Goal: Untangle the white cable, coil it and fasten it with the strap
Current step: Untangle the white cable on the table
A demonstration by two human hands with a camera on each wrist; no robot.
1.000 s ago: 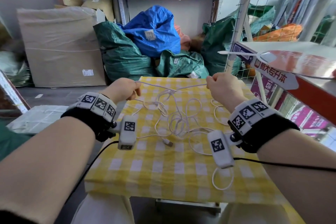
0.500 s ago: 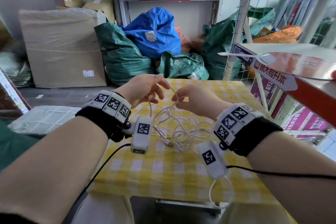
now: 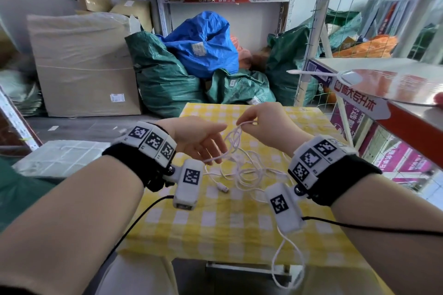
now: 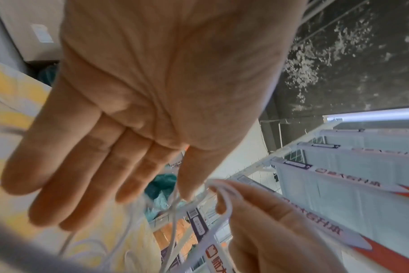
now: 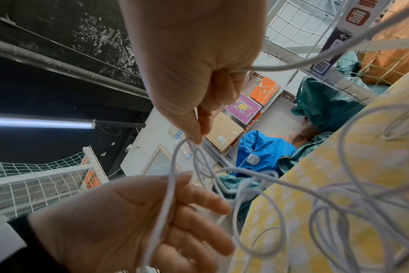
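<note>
R thumb + forefinger pinching a loop of the white cable (image 3: 242, 151), right hand (image 3: 263, 124) lifting it above the yellow checked tablecloth (image 3: 215, 223). Left hand (image 3: 196, 139) fingers straight, relaxed, strands draping across them. Rest of tangle lying on cloth btw wrists; one loop hanging off near edge.

Yellow checked tablecloth (image 3: 215, 230); blue sack (image 3: 203, 43) atop green sacks (image 3: 165, 79); wrapped carton (image 3: 81, 62) left.
</note>
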